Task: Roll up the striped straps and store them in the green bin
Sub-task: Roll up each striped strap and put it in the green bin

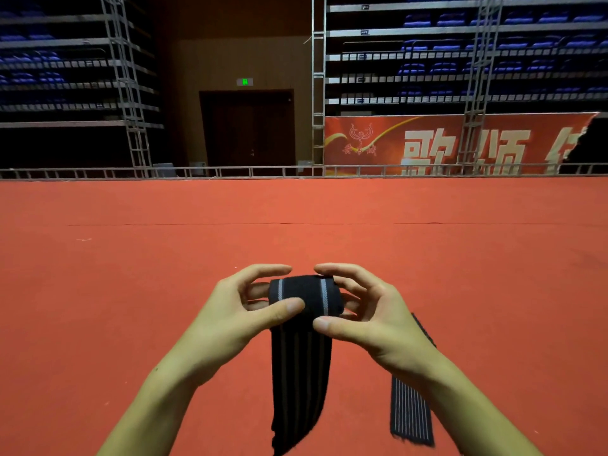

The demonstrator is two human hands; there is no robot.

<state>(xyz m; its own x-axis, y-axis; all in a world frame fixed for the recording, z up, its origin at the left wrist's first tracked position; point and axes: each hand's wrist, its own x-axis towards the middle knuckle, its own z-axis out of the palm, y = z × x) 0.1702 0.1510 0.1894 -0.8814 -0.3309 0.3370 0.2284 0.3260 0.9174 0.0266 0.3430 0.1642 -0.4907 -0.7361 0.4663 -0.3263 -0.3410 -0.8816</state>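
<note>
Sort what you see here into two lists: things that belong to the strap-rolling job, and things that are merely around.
Part of the job:
- left hand and right hand, both gripping the roll
- half-rolled striped strap, its tail hanging down
- second striped strap lying on the floor

The green bin is not in view.

Merely around:
- red carpet
- red banner
- blue seats
- dark door

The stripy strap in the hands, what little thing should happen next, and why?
Probably keep rolling: both hands, left and right, pinch a part-wound roll, but a long tail hangs loose below it. The green bin is not in view.
</note>
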